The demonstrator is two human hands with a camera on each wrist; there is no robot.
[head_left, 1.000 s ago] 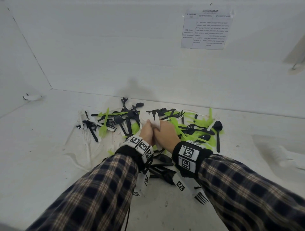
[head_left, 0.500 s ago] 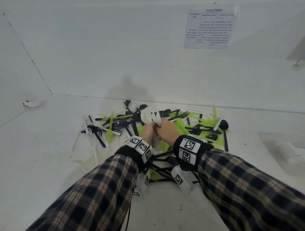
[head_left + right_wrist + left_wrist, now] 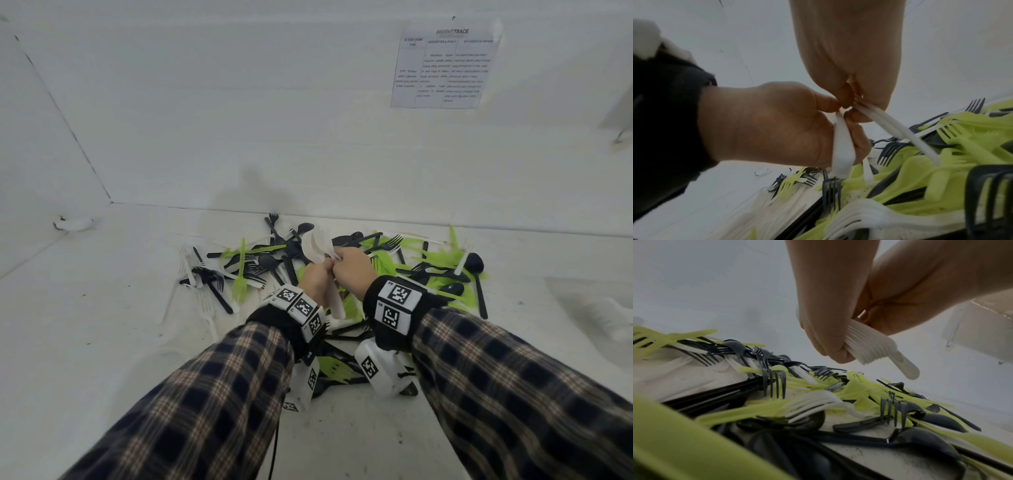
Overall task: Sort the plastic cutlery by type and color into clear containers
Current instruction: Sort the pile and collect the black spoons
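- Left hand (image 3: 317,279) clenched round a stack of white spoons (image 3: 317,247), handles nested tight; handle ends stick out below the fist in the left wrist view (image 3: 871,344).
- Right hand (image 3: 352,272) just beside the left, touching it, fingertips pinching one white piece (image 3: 898,129) at the top of the stack. Too blurred to say whether spoon, fork or knife.
- Both hands held above the pile (image 3: 376,267) of loose cutlery: black forks (image 3: 774,382), black spoons (image 3: 474,263), green forks (image 3: 239,277), white forks (image 3: 813,404), all mixed on the white tabletop (image 3: 102,342).
- More white forks lie flat at the pile's left edge, hard to make out against the surface.
- Clear container (image 3: 609,318) sits well apart at far right; contents cannot be made out.
- Printed sheet (image 3: 445,68) taped to the back wall.
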